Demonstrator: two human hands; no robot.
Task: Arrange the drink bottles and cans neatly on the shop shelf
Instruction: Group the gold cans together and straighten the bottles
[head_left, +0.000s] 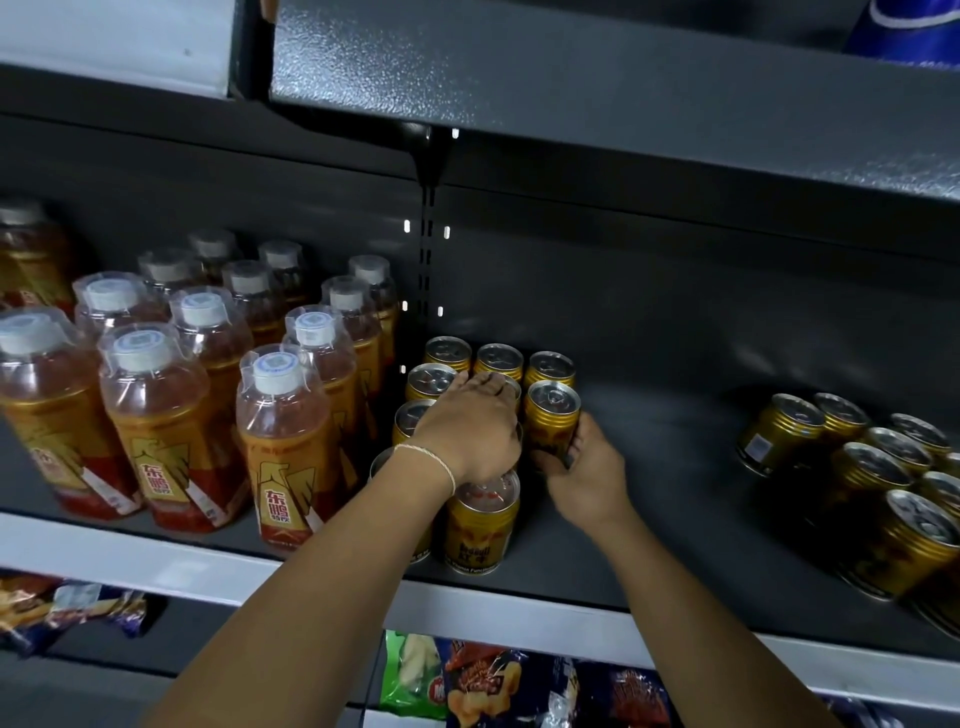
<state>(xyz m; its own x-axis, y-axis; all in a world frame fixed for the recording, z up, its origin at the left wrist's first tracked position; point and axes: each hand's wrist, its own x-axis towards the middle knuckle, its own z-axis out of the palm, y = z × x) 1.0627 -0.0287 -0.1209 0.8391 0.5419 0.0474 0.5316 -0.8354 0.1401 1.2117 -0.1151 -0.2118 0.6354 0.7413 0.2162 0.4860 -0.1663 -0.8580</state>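
Note:
Several gold cans stand in rows at the middle of the dark shelf (670, 467). My left hand (470, 431) lies palm down on top of the middle cans, fingers spread forward over their lids. My right hand (584, 470) grips a gold can (551, 415) at the right end of the group, fingers curled round its lower side. A front can (482, 525) stands just below my left wrist. Orange drink bottles (283, 447) with white caps fill the shelf's left part in rows.
A second group of gold cans (883, 483) stands at the far right of the shelf, with bare shelf between the groups. The upper shelf's edge (571, 88) overhangs close above. Snack bags (498, 680) lie on the shelf below.

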